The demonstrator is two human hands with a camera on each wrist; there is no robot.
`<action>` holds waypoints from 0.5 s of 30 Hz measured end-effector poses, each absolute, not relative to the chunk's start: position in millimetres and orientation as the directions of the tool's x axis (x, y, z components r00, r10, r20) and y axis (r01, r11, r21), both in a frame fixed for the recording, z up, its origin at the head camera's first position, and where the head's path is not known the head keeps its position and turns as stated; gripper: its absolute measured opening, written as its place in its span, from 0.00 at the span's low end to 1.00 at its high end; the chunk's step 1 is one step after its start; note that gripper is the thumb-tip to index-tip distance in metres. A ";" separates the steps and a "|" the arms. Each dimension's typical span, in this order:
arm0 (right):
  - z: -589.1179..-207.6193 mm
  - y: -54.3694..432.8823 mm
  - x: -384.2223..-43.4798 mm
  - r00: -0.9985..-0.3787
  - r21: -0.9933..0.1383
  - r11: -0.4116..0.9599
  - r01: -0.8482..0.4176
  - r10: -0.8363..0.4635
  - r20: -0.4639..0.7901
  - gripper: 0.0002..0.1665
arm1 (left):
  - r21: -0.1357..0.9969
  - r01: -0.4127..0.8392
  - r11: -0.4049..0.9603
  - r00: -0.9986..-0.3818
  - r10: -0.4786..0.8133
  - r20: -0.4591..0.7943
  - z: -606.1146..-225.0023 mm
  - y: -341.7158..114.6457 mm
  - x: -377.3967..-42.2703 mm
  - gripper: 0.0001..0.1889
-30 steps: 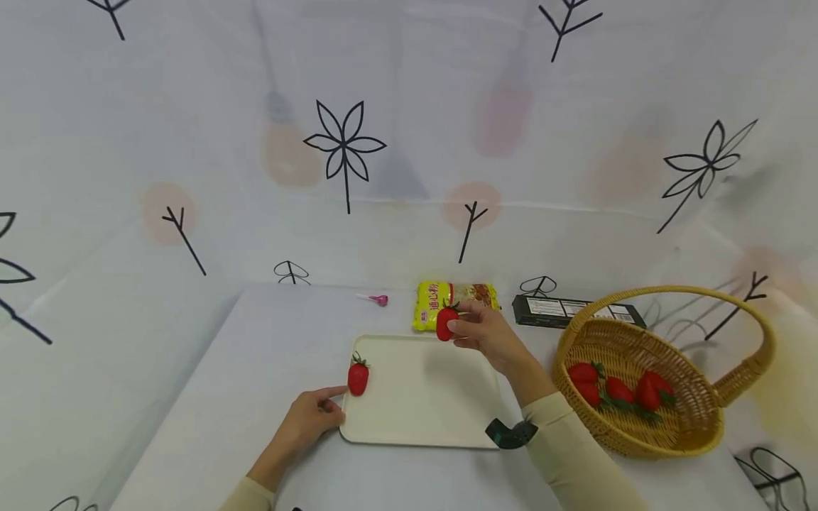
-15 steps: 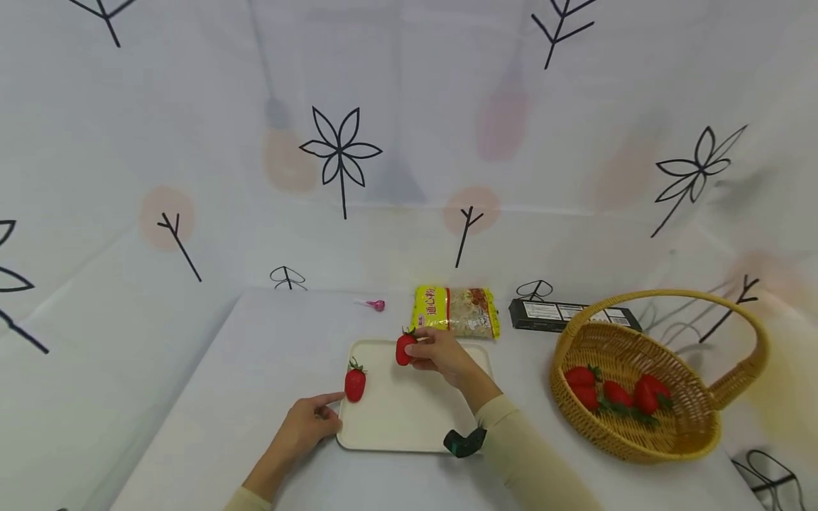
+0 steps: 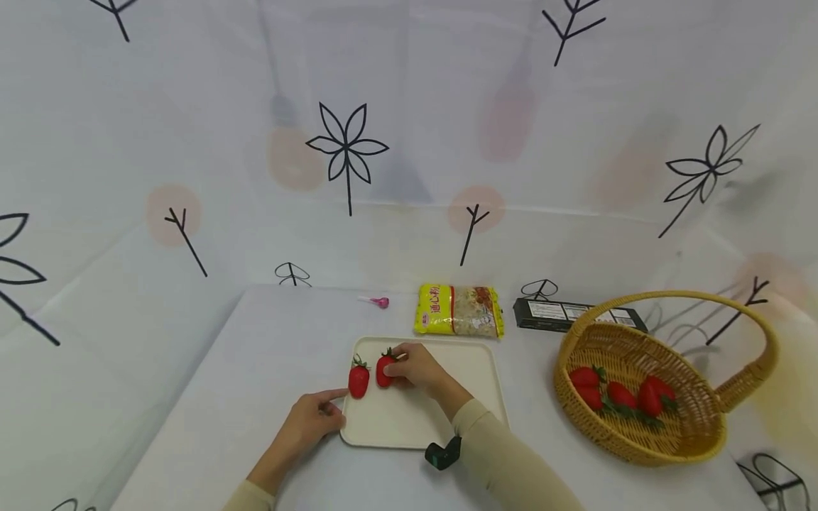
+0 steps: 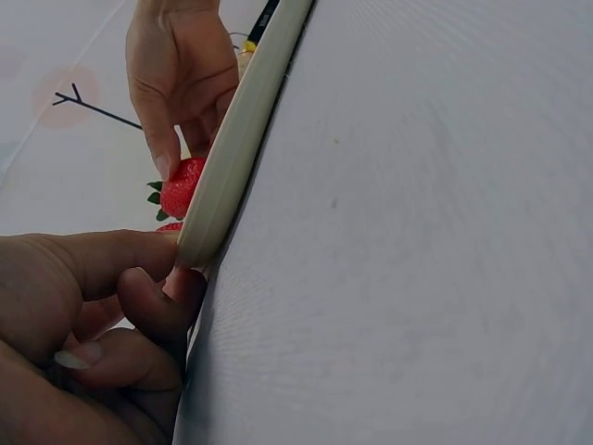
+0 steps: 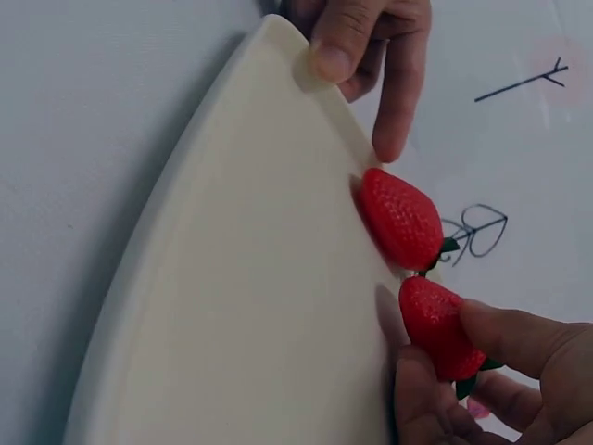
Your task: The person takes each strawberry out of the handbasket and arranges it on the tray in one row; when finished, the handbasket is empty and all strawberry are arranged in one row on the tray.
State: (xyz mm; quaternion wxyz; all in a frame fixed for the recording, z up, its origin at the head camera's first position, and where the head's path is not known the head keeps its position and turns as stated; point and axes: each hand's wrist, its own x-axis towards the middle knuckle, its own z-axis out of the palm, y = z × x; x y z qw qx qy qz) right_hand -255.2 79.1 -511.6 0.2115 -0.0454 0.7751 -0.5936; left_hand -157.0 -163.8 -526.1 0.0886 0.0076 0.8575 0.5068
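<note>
A red strawberry (image 3: 385, 372) with green leaves is pinched between the thumb and fingers of my right hand (image 3: 418, 365), low over the left part of the cream tray (image 3: 402, 422). Just left of it, a second strawberry (image 3: 358, 382) lies along the tray's left side, leaves pointing away from me. My left hand (image 3: 311, 419) holds the tray's left edge near the front corner. In the right wrist view its thumb (image 5: 332, 61) presses on the rim and one finger reaches toward the lying strawberry (image 5: 402, 219). Whether the held strawberry touches the tray is unclear.
On the right stands a wicker basket (image 3: 639, 451) with a tall handle and several strawberries (image 3: 650, 397) inside. Behind the tray are a yellow food packet (image 3: 459, 311), a black box (image 3: 575, 314) and a small pink lollipop-like item (image 3: 380, 302).
My right hand has carried the strawberry leftward and down, from near the yellow packet to beside the lying strawberry. The left hand has stayed at the tray's edge.
</note>
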 end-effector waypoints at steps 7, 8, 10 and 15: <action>-505.1 70.8 -246.4 -0.912 -0.912 0.382 0.151 -0.301 -0.277 0.27 | 0.865 -0.096 0.493 -0.980 0.104 -0.168 -524.2 -164.0 -158.9 0.27; -504.3 70.1 -245.4 -0.913 -0.909 0.390 0.148 -0.300 -0.277 0.27 | 0.864 -0.100 0.493 -0.980 0.104 -0.172 -524.8 -164.0 -159.3 0.27; -503.5 68.0 -243.9 -0.913 -0.909 0.388 0.150 -0.298 -0.279 0.27 | 0.865 -0.099 0.492 -0.980 0.104 -0.172 -525.0 -164.1 -159.1 0.27; -502.0 63.4 -240.7 -0.913 -0.915 0.372 0.157 -0.299 -0.278 0.26 | 0.862 -0.103 0.496 -0.977 0.110 -0.180 -523.5 -164.7 -158.8 0.27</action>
